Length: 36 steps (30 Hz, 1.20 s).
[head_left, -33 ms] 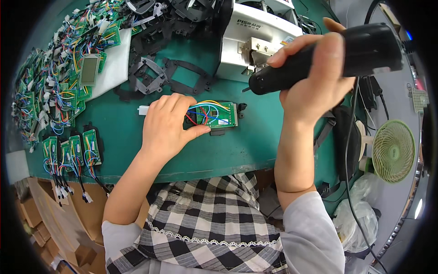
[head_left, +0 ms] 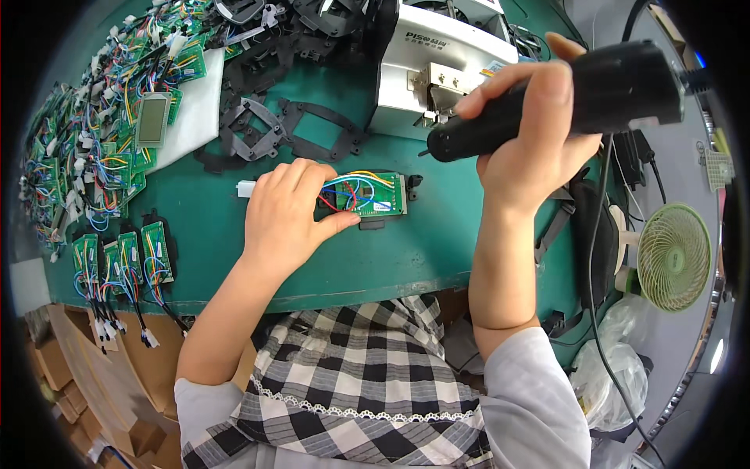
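Head view: my left hand is pressing flat, fingers together, on the left end of the green circuit board lying on the green mat just in front of the white machine. My right hand is gripping the black electric screwdriver, closed around it, above and right of the board. I judge a fastening step is in hand; the next move calls for lowering the tip squarely onto the board.
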Tool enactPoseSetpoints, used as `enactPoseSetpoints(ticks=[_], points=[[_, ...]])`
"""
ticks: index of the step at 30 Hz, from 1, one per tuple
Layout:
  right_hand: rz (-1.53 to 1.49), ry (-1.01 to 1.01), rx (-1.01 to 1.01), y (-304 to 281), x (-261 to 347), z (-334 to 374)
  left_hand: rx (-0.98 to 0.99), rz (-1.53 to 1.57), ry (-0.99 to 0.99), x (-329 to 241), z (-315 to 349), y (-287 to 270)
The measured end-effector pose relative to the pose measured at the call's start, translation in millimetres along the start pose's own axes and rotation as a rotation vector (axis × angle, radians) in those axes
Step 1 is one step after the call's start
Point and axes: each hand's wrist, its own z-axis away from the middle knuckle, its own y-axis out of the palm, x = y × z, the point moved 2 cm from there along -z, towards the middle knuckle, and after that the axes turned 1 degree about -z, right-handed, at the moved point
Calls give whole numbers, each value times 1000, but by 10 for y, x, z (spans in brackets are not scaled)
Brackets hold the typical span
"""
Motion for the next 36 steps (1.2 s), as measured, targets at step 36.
enactPoseSetpoints(ticks=[36], points=[[-102, -188, -73, -140, -9, -416, -61, 37, 106, -130, 17, 55]])
